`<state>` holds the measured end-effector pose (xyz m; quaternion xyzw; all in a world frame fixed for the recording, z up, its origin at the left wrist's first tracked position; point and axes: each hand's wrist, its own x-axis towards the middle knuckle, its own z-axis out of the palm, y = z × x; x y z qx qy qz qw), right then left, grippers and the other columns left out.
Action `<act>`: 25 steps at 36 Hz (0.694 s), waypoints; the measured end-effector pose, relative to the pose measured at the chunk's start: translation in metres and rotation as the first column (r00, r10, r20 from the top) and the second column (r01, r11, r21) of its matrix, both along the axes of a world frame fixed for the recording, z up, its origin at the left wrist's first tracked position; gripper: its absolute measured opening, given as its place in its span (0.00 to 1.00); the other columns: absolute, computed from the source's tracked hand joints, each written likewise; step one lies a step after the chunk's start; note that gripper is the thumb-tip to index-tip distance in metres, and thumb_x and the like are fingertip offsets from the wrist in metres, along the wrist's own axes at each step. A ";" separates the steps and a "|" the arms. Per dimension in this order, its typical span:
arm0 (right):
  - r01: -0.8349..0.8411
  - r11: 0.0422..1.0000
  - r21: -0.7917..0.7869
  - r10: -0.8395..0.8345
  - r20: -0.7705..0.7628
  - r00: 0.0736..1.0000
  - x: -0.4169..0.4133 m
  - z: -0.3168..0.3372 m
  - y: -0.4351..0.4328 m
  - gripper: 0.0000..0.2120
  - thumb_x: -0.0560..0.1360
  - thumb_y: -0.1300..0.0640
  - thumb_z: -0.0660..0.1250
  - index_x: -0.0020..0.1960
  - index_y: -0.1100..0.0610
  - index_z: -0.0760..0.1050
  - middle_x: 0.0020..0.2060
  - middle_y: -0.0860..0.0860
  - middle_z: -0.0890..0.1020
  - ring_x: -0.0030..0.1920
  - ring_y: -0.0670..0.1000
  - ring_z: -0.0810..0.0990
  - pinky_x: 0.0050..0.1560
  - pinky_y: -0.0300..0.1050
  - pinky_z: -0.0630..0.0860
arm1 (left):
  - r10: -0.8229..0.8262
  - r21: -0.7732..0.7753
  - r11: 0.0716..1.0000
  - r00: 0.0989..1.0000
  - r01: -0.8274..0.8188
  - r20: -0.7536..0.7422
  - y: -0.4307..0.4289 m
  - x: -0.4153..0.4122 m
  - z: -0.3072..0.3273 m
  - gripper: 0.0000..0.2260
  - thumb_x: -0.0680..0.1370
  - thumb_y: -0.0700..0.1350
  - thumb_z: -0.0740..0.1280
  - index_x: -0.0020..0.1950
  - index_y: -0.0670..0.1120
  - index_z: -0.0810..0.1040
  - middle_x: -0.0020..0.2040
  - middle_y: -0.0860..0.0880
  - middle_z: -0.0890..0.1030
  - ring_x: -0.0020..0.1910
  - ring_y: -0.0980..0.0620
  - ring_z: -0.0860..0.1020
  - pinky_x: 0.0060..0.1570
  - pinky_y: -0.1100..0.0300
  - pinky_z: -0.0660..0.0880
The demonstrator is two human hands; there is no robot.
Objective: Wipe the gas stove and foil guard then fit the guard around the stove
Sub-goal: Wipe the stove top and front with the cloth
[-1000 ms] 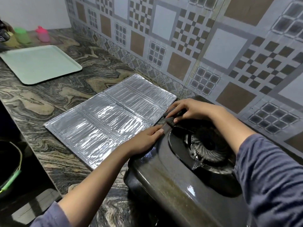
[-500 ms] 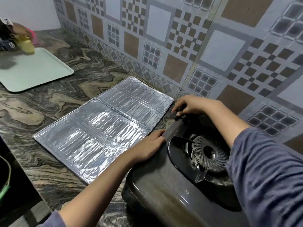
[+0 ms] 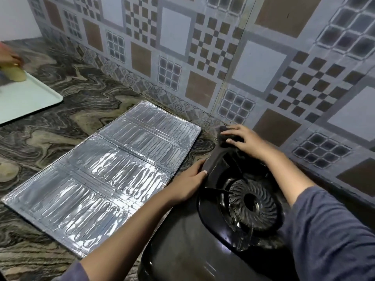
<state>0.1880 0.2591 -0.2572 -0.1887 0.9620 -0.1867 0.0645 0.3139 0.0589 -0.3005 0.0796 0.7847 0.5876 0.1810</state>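
Observation:
The dark gas stove (image 3: pixel 182 250) sits at the lower right, its round burner (image 3: pixel 251 201) showing between my arms. My left hand (image 3: pixel 186 183) grips the stove's left edge, thumb on top. At the stove's far left corner, close to the wall, my right hand (image 3: pixel 245 140) presses a dark cloth (image 3: pixel 223 136). Left of the stove the silver foil guard (image 3: pixel 105 179) lies flat and unfolded on the counter, and neither hand touches it.
The marbled counter (image 3: pixel 71 98) runs along a patterned tiled wall (image 3: pixel 203 57) behind the stove and guard. A pale tray (image 3: pixel 30 100) lies at the far left, where another person's hand (image 3: pixel 10 57) holds a yellowish bottle (image 3: pixel 17 74).
My right hand has slid the cloth along the stove's left edge toward the wall corner. My left hand stays on the edge. The other person's hand came in over the tray.

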 end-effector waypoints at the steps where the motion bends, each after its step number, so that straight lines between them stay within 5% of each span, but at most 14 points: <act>1: 0.003 1.000 -0.003 -0.003 -0.001 1.000 0.001 -0.002 0.002 0.16 0.78 0.53 0.62 0.65 0.47 0.72 0.70 0.52 0.67 0.71 0.54 0.63 0.71 0.52 0.58 | 0.004 0.003 1.000 1.000 -0.004 0.002 0.001 -0.003 0.000 0.22 0.73 0.56 0.54 0.68 0.63 0.62 0.68 0.55 0.71 0.67 0.53 0.70 0.70 0.48 0.64; 8: -0.010 0.995 0.103 0.014 -0.038 0.999 0.004 -0.010 0.005 0.23 0.75 0.37 0.53 0.70 0.37 0.61 0.73 0.43 0.59 0.73 0.52 0.56 0.72 0.58 0.56 | 0.000 0.088 0.996 1.000 0.001 -0.011 0.013 -0.026 0.001 0.20 0.80 0.46 0.56 0.72 0.51 0.62 0.70 0.50 0.69 0.68 0.54 0.67 0.71 0.53 0.62; 21: 0.078 0.997 -0.001 -0.078 0.010 0.997 -0.017 -0.016 0.020 0.20 0.78 0.47 0.59 0.70 0.43 0.64 0.72 0.49 0.61 0.73 0.54 0.56 0.71 0.53 0.54 | 0.013 0.112 0.994 1.000 -0.010 -0.027 0.031 -0.062 -0.004 0.21 0.80 0.44 0.56 0.73 0.45 0.61 0.71 0.48 0.68 0.69 0.53 0.66 0.71 0.53 0.61; 25: 0.133 0.989 -0.059 -0.128 0.079 0.989 -0.020 -0.018 0.037 0.20 0.77 0.47 0.60 0.69 0.42 0.64 0.71 0.51 0.62 0.72 0.55 0.59 0.72 0.54 0.57 | 0.009 0.114 0.993 0.998 -0.003 -0.054 0.037 -0.072 -0.004 0.19 0.80 0.40 0.55 0.72 0.45 0.61 0.67 0.51 0.69 0.66 0.56 0.66 0.65 0.61 0.62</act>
